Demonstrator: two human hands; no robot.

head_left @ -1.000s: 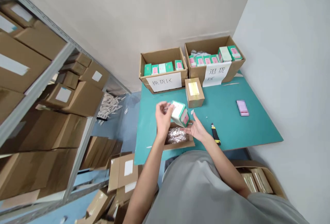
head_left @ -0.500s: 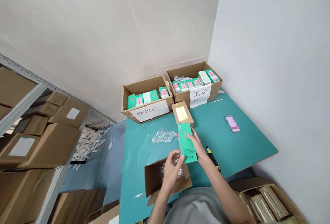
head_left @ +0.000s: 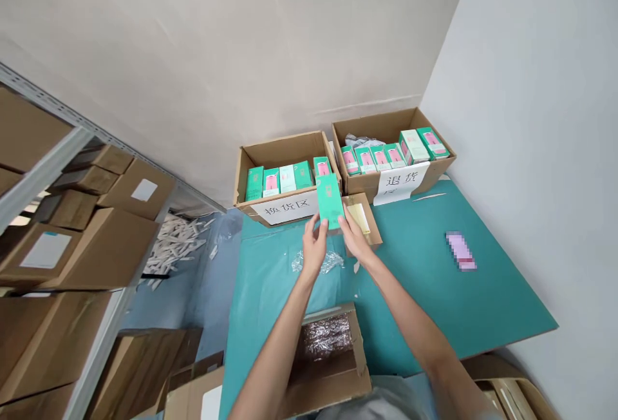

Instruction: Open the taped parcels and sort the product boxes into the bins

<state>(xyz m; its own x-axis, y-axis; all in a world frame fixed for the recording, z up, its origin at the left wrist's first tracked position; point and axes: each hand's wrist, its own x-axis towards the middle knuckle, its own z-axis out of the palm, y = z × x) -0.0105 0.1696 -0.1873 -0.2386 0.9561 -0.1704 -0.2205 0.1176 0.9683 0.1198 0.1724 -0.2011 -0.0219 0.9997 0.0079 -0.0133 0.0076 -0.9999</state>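
A green box [head_left: 330,198] is held up between my two hands, near the right front corner of a carton [head_left: 290,210] with a handwritten label. My left hand [head_left: 315,239] grips its lower left edge, and my right hand [head_left: 353,232] grips the lower right. Several green and pale boxes stand inside that carton. Beyond my right hand, a second labelled carton [head_left: 355,183] holds more such boxes and some grey plastic. Crumpled bubble wrap [head_left: 333,260] lies on the table below my hands. A small taped carton [head_left: 367,223] sits partly behind my right hand.
An open carton [head_left: 362,359] with bubble wrap inside stands at the near edge of the green table [head_left: 410,291]. A pixelated pink item [head_left: 461,251] lies to the right. Shelves of cardboard boxes [head_left: 125,239] rise on the left; walls close off the back and right.
Both hands have carried the green box forward and slightly left, from over the table to the labelled carton's edge. My left hand has moved up its side. The view has shifted.
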